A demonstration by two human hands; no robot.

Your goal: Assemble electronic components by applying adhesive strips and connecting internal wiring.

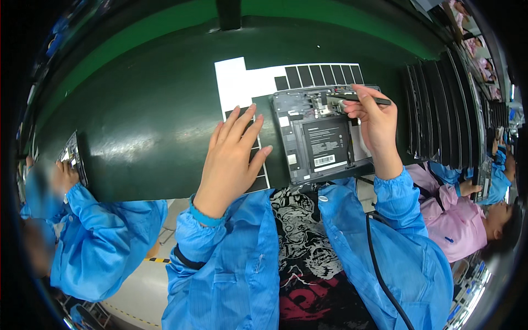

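Note:
In front of me, near the table edge, lies an opened tablet-like device [285,146] with its inner parts and a black battery [327,135] exposed. My right hand [380,127] grips a pair of black tweezers [383,101], whose tips reach over the circuit parts at the device's far side. My fingers hide part of that area. To the left of the device, my left hand [230,154] rests palm down with fingers spread on a white backing sheet [231,82] carrying black rectangular stickers. Another row of black stickers [322,76] runs behind the device.
A row of dark flat panels [440,110] stands on edge at the right of the green table [137,115]. On the left, a person in a blue smock [110,242] handles another device [74,157]. Someone in pink [454,223] sits at the right.

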